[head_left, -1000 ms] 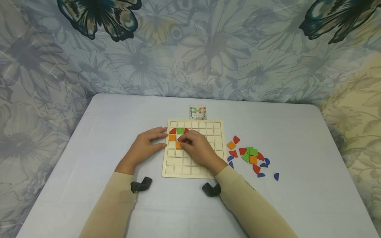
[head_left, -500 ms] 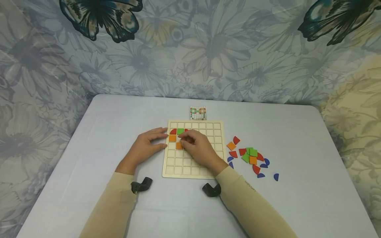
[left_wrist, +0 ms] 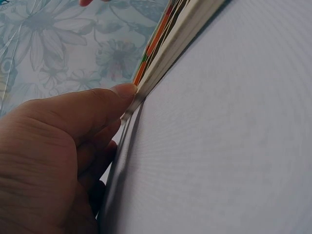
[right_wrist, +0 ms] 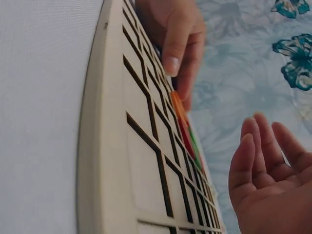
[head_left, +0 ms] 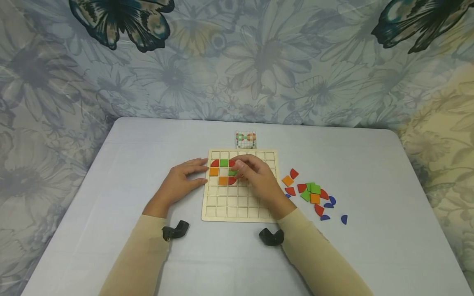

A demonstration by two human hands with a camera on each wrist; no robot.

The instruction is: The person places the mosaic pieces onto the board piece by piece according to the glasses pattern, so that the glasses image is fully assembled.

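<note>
Only the right wrist view clearly shows the right hand point(right_wrist: 275, 183) raised above the pale wooden grid board point(right_wrist: 146, 170), fingers loosely extended, holding nothing. The left hand point(head_left: 182, 177), fingers nearly straight, touches the board's nine-o'clock edge. Cells towards ten o'clock hold red quarter-circle tiles point(head_left: 215, 163), green square tiles point(head_left: 224, 163) and orange square tiles point(head_left: 214, 171).

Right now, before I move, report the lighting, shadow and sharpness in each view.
Head: soft, even light, but the card too small to read finely; left wrist: dimmer, a shadow on the tablecloth near the board; right wrist: also dim, the coloured pieces running together at a steep angle.
</note>
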